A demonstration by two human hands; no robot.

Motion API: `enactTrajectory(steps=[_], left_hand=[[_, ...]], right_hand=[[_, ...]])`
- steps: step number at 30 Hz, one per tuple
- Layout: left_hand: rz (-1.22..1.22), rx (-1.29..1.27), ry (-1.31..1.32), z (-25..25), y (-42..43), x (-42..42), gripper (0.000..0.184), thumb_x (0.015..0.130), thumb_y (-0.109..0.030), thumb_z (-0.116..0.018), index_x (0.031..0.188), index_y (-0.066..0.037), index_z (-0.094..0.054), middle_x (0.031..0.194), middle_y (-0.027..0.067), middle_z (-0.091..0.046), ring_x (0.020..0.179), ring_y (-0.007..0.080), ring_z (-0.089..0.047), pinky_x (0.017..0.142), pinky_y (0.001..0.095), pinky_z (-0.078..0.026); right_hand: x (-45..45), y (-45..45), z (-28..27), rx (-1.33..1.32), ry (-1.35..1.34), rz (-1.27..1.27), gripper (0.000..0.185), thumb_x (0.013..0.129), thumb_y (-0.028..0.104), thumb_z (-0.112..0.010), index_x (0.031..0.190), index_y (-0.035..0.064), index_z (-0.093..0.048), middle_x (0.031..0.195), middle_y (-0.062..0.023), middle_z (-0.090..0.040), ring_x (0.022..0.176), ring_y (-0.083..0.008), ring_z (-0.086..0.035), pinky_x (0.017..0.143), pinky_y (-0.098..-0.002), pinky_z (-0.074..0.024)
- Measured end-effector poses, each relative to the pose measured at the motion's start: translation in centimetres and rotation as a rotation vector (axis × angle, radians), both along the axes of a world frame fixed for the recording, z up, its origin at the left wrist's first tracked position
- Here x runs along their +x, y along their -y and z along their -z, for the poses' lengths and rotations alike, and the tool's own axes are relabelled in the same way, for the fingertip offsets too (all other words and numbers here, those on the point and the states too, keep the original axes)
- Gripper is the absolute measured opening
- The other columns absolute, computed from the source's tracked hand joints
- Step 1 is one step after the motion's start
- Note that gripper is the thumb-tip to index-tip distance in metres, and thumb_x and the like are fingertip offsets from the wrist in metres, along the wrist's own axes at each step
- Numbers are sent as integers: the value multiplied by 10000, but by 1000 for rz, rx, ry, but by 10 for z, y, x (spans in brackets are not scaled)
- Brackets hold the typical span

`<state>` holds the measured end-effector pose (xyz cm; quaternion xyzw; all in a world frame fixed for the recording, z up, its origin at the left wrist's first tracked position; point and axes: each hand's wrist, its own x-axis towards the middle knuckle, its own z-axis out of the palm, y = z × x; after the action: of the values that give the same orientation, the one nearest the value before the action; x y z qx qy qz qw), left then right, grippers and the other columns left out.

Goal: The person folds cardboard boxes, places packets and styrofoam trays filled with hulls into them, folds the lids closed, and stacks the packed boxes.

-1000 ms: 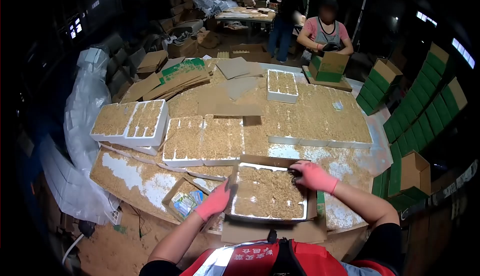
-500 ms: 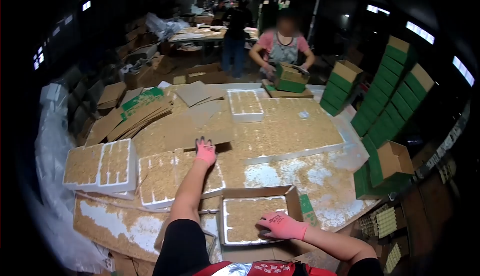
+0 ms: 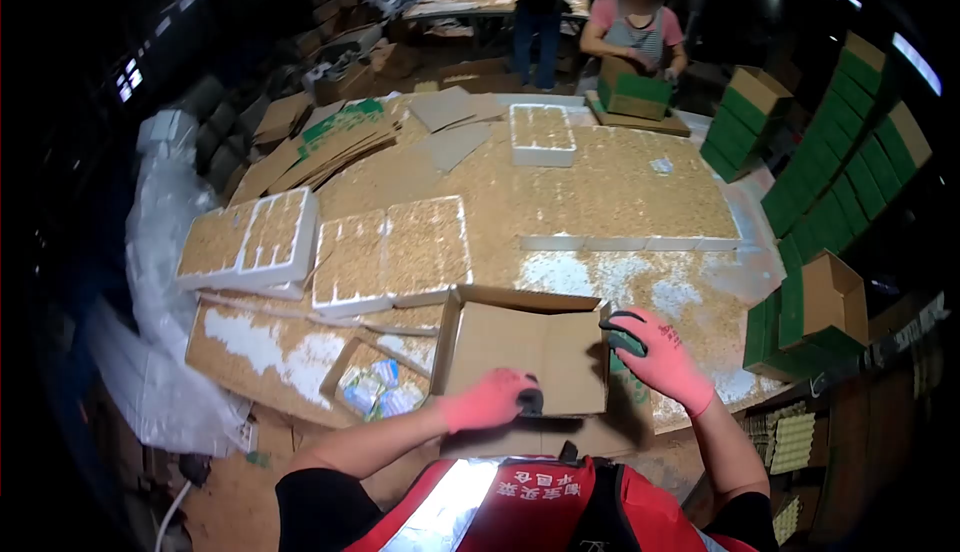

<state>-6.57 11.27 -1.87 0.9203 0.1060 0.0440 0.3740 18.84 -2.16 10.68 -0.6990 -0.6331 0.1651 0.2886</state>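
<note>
An upright cardboard box (image 3: 453,337) is in front of me, with a flat brown cardboard sheet (image 3: 535,347) lying inside over its contents. My left hand (image 3: 495,399), in a pink glove with dark fingertips, presses its curled fingers on the near edge of the sheet. At the box's right wall, my right hand (image 3: 655,352) has its fingers bent round the top edge. The sheet hides the white tray of grainy tan material beneath.
White trays (image 3: 425,252) of tan material stand behind and left. A small box of packets (image 3: 380,389) is beside my box. Flat cardboard (image 3: 340,147) lies farther back. Green boxes (image 3: 735,122) are stacked right. Across the table (image 3: 560,272), a person (image 3: 640,37) handles a box.
The cardboard sheet has come from the far trays into the box, covering its tray. My left hand is back at the near edge; my right hand has moved to the right wall.
</note>
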Motion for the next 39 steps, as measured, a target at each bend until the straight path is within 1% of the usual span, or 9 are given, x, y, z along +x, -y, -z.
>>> enactTrajectory(steps=[7,11,17,27,29,33,35,37,39], left_hand=[[-151,87,-102,-22,15,11,270,786,-151,-591,1012,-30,-676,1018,197,-667,998,360,-618,842,379,-509],[-1023,-327,-20,-72,14,-92,312,826,-211,-647,1081,-34,-674,1006,164,-685,962,313,-656,831,373,-533],[-1564,160,-257,139,-61,-222,410,750,-294,-753,1045,-29,-650,1032,154,-666,1023,327,-615,957,402,-459],[-1547,207,-378,130,-80,-240,216,821,-158,-628,997,-38,-662,1045,207,-663,995,367,-628,929,425,-470],[-1633,154,340,29,-71,-191,217,851,-156,-588,1037,-57,-639,1052,189,-660,996,379,-615,939,412,-460],[-399,683,77,-23,-39,-33,353,819,-148,-639,1160,-61,-611,1243,151,-599,1158,317,-561,992,402,-439],[33,303,-260,-16,-43,-27,396,769,-154,-671,1156,-93,-613,1272,147,-576,1217,305,-519,1008,401,-433],[-348,516,71,-57,-50,-68,375,807,-71,-631,1180,-55,-590,1267,167,-576,1190,321,-546,1032,412,-430],[-731,-152,442,5,-73,-101,407,857,-18,-588,1261,-17,-538,1270,142,-582,1184,259,-556,1020,370,-435]], right_hand=[[-34,-67,32,-62,273,-601,517,784,167,-728,1263,101,-543,1261,-171,-528,1181,-354,-506,990,-423,-436],[-39,-90,105,-338,397,-737,861,731,356,-799,1449,151,-369,1488,-237,-286,1330,-455,-349,1052,-502,-399],[-71,-88,117,-489,606,-650,957,706,366,-820,1489,213,-293,1548,-203,-163,1372,-500,-250,990,-664,-374],[-71,-80,113,-449,616,-593,930,698,330,-819,1474,204,-323,1533,-167,-231,1384,-464,-257,987,-604,-400],[-74,-77,110,-407,614,-582,897,706,327,-805,1463,203,-340,1525,-164,-249,1376,-458,-272,978,-598,-406],[-61,-62,109,-350,453,-532,612,793,308,-705,1340,135,-491,1455,-153,-384,1338,-365,-371,1009,-471,-417],[-48,-37,79,54,265,-356,427,838,206,-649,1244,96,-576,1192,-137,-586,1128,-329,-546,993,-410,-440],[-18,-3,59,280,80,147,419,862,116,-606,1278,110,-559,1125,-136,-615,1039,-276,-592,953,-396,-475],[36,17,97,217,-495,455,446,886,73,-570,1328,81,-513,1163,-132,-612,1053,-199,-594,930,-346,-495]])
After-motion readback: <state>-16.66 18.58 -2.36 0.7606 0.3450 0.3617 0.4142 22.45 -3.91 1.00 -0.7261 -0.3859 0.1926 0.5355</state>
